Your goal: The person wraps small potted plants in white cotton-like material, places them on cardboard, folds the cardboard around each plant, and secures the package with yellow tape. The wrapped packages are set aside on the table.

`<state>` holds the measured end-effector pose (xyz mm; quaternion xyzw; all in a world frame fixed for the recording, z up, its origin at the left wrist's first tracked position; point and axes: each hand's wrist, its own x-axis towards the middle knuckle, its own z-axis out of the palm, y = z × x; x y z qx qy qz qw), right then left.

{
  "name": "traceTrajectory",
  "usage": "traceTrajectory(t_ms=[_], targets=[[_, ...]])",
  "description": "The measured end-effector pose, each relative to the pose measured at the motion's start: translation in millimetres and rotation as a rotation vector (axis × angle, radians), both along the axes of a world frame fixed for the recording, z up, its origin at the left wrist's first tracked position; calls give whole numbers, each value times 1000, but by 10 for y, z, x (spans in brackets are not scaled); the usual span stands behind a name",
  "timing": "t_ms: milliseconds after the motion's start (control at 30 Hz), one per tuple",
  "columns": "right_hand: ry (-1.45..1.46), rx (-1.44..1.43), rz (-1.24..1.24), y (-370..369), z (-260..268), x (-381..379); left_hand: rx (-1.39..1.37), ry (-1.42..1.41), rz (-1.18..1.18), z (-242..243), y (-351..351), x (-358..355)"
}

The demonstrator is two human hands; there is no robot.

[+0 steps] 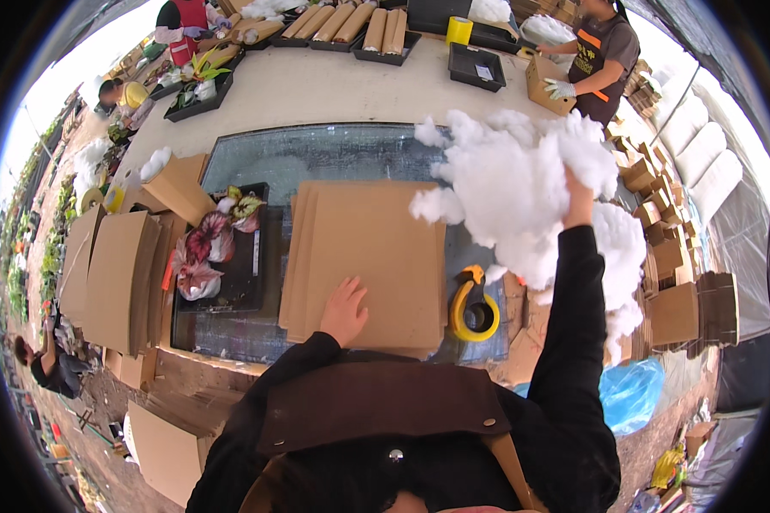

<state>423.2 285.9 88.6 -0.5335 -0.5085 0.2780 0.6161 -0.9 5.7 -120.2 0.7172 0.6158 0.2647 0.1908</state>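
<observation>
My left hand lies flat on a stack of flat cardboard sheets, fingers slightly apart. Off to the right, my right hand reaches into a big heap of white fibre stuffing. The fluff hides its fingers, so its grip cannot be seen. Between the sheets and the heap is a tape dispenser with a yellow roll of tape. A black plastic tray left of the sheets holds several potted plants with red and green leaves, their pots wrapped in white.
A cardboard tube with stuffing at its top leans by the tray. Folded cardboard stands at far left. Across the table, a co-worker handles a cardboard box. Black trays hold more cardboard tubes. Another person works at the far left.
</observation>
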Motion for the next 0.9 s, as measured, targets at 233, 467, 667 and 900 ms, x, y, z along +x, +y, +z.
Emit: traceTrajectory(t_ms=[233, 467, 667, 900], targets=[[209, 351, -96, -45, 1398, 184, -58, 5, -113, 115, -462, -420], [-485, -219, 81, -778, 440, -1198, -26, 81, -244, 218, -590, -635], [-677, -340, 539, -1528, -1039, -2207, 39, 72, -311, 259, -590, -754], [-922, -61, -58, -2399, -964, -1480, -21, 89, -394, 254, -548, -811]])
